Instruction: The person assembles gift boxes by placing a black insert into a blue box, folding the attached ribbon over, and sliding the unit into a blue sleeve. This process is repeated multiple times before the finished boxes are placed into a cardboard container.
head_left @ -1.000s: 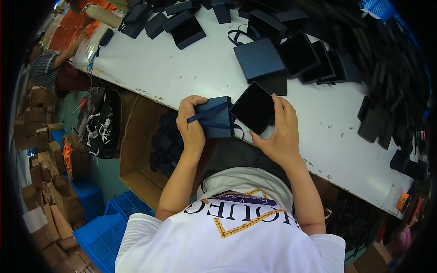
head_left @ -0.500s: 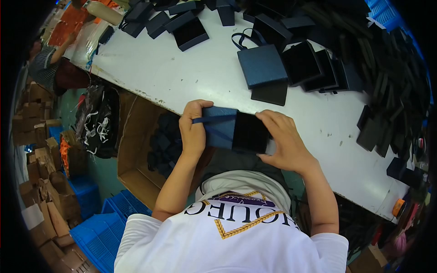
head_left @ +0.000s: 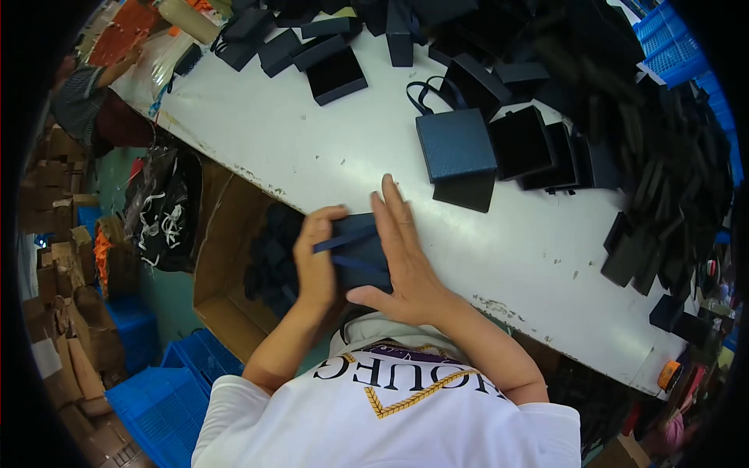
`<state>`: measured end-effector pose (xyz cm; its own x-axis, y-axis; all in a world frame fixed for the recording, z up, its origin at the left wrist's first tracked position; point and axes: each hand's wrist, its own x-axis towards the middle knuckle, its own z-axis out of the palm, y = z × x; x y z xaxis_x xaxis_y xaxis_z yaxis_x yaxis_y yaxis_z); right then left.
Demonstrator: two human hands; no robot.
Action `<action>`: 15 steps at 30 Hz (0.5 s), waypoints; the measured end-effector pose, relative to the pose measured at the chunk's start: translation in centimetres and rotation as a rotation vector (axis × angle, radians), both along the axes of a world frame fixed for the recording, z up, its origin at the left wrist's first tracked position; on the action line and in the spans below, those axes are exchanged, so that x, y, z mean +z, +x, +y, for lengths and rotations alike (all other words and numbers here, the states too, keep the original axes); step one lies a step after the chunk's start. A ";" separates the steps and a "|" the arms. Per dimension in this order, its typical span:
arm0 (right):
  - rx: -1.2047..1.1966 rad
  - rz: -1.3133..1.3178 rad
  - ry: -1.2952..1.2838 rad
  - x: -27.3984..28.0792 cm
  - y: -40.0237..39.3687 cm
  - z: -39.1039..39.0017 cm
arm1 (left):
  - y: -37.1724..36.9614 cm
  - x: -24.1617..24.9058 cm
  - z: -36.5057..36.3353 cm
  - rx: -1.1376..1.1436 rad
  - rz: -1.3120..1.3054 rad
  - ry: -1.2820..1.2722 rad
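Observation:
In front of my body, at the table's near edge, is a small dark blue drawer-style gift box (head_left: pixel 360 269) with a blue ribbon (head_left: pixel 347 240) across it. My left hand (head_left: pixel 315 261) is wrapped round its left side. My right hand (head_left: pixel 407 269) lies against the box's right end, with fingers straight and thumb apart, hiding that end. Beyond my hands, a blue box sleeve (head_left: pixel 457 143) with a ribbon loop lies on the table, partly over a flat black piece (head_left: pixel 464 193).
Black box trays (head_left: pixel 524 143) and a large heap of dark pieces (head_left: pixel 663 171) cover the right of the white table (head_left: pixel 328 171). A cardboard carton (head_left: pixel 214 273) holding dark boxes stands below left. Blue crates (head_left: pixel 168 409) stand on the floor. Another person (head_left: pixel 86 101) is at far left.
The black tray that stuck out of the blue sleeve has slid left into it. My right hand has moved left with it, its fingers now straightened against the end.

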<state>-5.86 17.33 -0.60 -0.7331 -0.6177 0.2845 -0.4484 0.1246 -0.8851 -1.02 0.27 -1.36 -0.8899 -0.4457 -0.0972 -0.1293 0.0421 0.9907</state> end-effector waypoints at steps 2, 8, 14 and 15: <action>-0.264 0.300 0.176 1.5 -1.9 0.8 | 1.5 -1.0 -4.8 0.130 0.104 -0.184; -0.718 0.408 0.453 -0.9 -7.4 2.9 | 9.6 -3.3 -14.1 0.149 -0.495 -0.637; -0.692 0.391 0.316 0.3 -5.2 3.0 | 2.6 1.0 -5.9 -0.083 -0.029 -0.456; -0.659 0.416 0.284 0.6 -3.7 3.4 | 1.1 1.1 -4.1 -0.105 -0.026 -0.311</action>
